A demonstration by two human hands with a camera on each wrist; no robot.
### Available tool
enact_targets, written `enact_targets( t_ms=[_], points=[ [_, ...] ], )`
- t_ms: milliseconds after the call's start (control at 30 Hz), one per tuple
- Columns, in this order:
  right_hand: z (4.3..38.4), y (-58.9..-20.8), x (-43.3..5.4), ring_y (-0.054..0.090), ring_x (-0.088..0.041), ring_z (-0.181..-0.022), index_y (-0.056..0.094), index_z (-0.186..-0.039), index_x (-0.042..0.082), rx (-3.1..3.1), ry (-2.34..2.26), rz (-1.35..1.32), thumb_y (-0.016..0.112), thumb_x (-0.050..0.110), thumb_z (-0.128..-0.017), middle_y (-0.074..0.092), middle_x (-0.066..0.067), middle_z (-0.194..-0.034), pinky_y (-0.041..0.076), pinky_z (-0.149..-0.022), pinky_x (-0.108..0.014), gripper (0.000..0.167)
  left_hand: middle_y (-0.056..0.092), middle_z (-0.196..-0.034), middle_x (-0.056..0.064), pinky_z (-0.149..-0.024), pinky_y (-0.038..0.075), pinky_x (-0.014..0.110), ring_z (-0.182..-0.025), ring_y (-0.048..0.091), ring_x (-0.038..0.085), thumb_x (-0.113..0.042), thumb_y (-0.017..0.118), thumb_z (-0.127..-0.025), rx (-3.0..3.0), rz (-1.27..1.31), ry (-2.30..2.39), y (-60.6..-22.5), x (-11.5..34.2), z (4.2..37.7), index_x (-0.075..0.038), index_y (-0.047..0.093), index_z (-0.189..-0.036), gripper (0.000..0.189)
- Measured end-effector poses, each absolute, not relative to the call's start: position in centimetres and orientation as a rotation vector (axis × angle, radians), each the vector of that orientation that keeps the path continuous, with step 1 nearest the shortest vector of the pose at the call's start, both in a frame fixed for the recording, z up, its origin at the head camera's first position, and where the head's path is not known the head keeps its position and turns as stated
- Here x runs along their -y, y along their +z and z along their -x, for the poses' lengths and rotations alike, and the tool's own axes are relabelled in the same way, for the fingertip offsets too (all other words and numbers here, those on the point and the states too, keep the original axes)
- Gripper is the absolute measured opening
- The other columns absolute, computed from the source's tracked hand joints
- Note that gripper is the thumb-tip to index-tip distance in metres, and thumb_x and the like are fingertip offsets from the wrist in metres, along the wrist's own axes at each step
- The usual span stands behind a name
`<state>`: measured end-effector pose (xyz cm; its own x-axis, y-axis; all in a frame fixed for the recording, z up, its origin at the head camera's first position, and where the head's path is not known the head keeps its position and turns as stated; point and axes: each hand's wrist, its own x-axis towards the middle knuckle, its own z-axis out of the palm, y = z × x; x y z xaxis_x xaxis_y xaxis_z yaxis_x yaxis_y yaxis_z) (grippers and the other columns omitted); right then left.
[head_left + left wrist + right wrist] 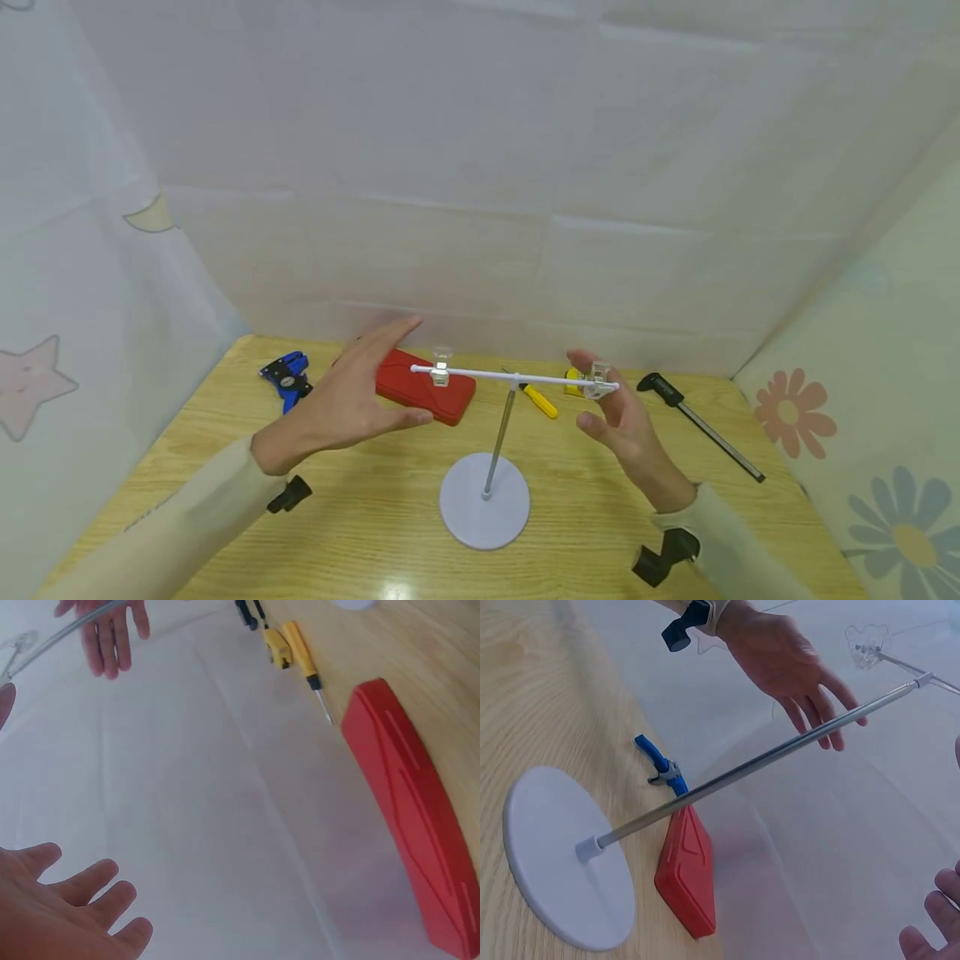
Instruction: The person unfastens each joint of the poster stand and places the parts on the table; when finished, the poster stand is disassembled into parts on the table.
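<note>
A T-shaped display stand rises from a round white base (485, 502) on a slim metal pole (501, 442). Its white crossbar (480, 374) carries one transparent clip (441, 372) near the left end and another clear clip (597, 381) near the right end. My left hand (352, 404) is raised beside the left clip, thumb and fingers spread apart with nothing between them. Around the right end of the bar, my right hand (626, 425) has its fingers behind the clip and its thumb lower in front, parted. In the right wrist view, the left hand (784, 664) overlaps the pole with fingers extended.
Behind the stand lie a red case (427, 387), a yellow-handled screwdriver (540, 402) and a yellow object (574, 382) partly hidden by the right hand. A blue-and-black wire stripper (288, 379) is at far left, a digital caliper (701, 425) at right. Pale fabric walls (480, 167) enclose the wooden table (360, 533).
</note>
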<state>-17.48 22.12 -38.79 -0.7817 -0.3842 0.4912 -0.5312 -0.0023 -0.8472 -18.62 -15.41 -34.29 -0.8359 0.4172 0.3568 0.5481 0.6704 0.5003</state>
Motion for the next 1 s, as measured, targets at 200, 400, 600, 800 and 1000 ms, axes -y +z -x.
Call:
enact_targets(
  t_ms=[200, 400, 600, 800, 1000],
  points=[
    [16.9, -38.2, -20.7, 0.038, -0.022, -0.149, 0.027, -0.151, -0.013, 2.033, 1.967, -1.065, 0.065, 0.017, -0.097, 0.034, -0.027, -0.16, 0.037, -0.115, -0.025, 0.073, 0.032, -0.166, -0.002, -0.114, 0.033, 0.068, -0.15, 0.034, 0.031, -0.057, 0.082, -0.075, 2.66, 0.813, -0.982, -32.5, 14.0, 17.7, -0.039, 0.02, -0.16, 0.107],
    [16.6, -37.7, -19.6, 0.04, -0.021, -0.148, 0.029, -0.15, -0.014, 1.963, 2.016, -1.111, 0.064, 0.02, -0.098, 0.04, -0.021, -0.159, 0.039, -0.115, -0.028, 0.071, 0.034, -0.165, -0.004, -0.113, 0.035, 0.068, -0.15, 0.036, 0.028, -0.055, 0.083, -0.075, 2.635, 0.866, -1.014, -31.4, 12.9, 17.2, -0.04, 0.022, -0.16, 0.106],
    [16.4, -37.5, -18.6, 0.043, -0.023, -0.146, 0.032, -0.147, -0.016, 1.874, 2.067, -1.151, 0.065, 0.016, -0.097, 0.045, -0.017, -0.156, 0.041, -0.114, -0.032, 0.068, 0.039, -0.162, -0.004, -0.113, 0.038, 0.065, -0.148, 0.039, 0.026, -0.056, 0.083, -0.075, 2.599, 0.9, -1.011, -30.5, 12.0, 17.1, -0.038, 0.025, -0.159, 0.103],
    [16.2, -37.1, -17.3, 0.048, -0.023, -0.142, 0.033, -0.145, -0.018, 1.754, 2.151, -1.179, 0.066, 0.007, -0.095, 0.051, -0.014, -0.152, 0.044, -0.113, -0.032, 0.064, 0.045, -0.158, -0.005, -0.113, 0.042, 0.059, -0.145, 0.044, 0.022, -0.055, 0.084, -0.075, 2.546, 0.954, -1.007, -29.6, 11.2, 17.1, -0.034, 0.032, -0.158, 0.1],
    [16.0, -36.6, -16.3, 0.054, -0.021, -0.138, 0.041, -0.144, -0.011, 1.684, 2.308, -1.131, 0.064, 0.004, -0.096, 0.057, -0.009, -0.144, 0.047, -0.111, -0.032, 0.055, 0.052, -0.153, -0.004, -0.111, 0.046, 0.051, -0.14, 0.051, 0.02, -0.049, 0.087, -0.074, 2.465, 1.021, -0.965, -28.8, 10.5, 17.2, -0.026, 0.043, -0.153, 0.094]
  ],
)
